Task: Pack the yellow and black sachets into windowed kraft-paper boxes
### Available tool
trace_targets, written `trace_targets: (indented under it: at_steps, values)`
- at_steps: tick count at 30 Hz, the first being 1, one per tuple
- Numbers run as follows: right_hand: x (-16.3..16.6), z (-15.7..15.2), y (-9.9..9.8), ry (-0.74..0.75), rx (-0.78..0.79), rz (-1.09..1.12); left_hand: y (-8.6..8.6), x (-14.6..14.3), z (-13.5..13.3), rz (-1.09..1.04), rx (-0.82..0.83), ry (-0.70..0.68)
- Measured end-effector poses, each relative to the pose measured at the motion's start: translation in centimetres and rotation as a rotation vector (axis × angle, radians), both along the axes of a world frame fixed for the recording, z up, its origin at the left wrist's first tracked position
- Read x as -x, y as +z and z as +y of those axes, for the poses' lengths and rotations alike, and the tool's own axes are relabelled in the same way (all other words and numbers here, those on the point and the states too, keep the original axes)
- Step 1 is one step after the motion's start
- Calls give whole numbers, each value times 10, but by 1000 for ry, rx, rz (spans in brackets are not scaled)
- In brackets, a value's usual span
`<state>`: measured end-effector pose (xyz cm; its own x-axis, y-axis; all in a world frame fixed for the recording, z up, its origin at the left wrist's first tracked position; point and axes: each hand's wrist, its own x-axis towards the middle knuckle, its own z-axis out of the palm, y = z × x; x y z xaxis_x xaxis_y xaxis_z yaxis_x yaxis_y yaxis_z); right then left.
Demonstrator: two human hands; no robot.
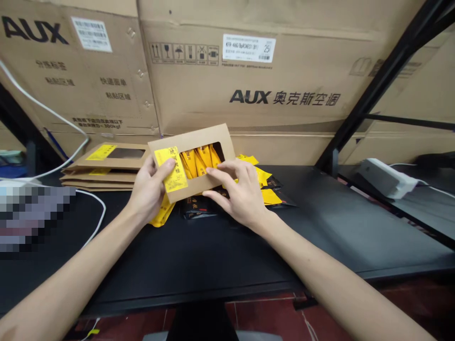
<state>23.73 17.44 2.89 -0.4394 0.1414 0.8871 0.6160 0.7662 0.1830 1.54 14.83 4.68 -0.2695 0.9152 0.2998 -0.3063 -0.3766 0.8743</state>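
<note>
A brown cardboard box [194, 190] with a cut-out window is held up, tilted, above the black table. Several yellow packets [201, 158] stand in a row behind its window. My left hand [151, 184] grips the box's left end, its thumb lying on the yellow label [172, 173]. At the lower right of the window, my right hand [243, 189] has its fingers apart; the index fingertip touches the window area and the thumb sits just below the box's lower edge. Behind and beneath lie loose yellow packets [272, 196] and black packets [199, 208], partly hidden by box and hands.
Flat brown boxes [103, 166] with yellow labels are stacked on the left. A white cable [101, 218] crosses the black table [199, 255]. Large cartons [192, 94] stand at the back. To the right are a black frame post [359, 99] and a white power strip [386, 179].
</note>
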Motion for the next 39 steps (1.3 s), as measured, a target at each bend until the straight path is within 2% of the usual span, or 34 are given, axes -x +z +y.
trace_targets:
  at_steps: [2, 6, 12, 18, 23, 28, 32, 35, 37, 39]
  values:
    - [-2, 3, 1, 74, 26, 120, 3, 3, -2, -73, -5, 9]
    - [-9, 10, 3, 137, 278, 351, 1, 5, -2, -99, -4, 18]
    - [-17, 15, -2, 277, 663, 325, -6, 5, -2, -85, -1, 28]
    - [-17, 13, -2, 348, 815, 302, -4, 6, -3, -83, -56, 46]
    - [-17, 15, -7, 293, 747, 323, -4, 6, -2, -65, -72, 47]
    - [-21, 19, -7, 123, 548, 392, -7, 7, 2, -59, -89, 72]
    - [-21, 15, 1, 81, 320, 393, -8, 9, 5, -56, -118, 136]
    - [-18, 7, 6, 113, 178, 321, -8, 10, 7, -51, -140, 184]
    - [-13, 3, 7, 168, 193, 300, -8, 10, 7, -48, -152, 204]
    - [-8, 1, 6, 205, 308, 311, -9, 9, 7, -50, -158, 219]
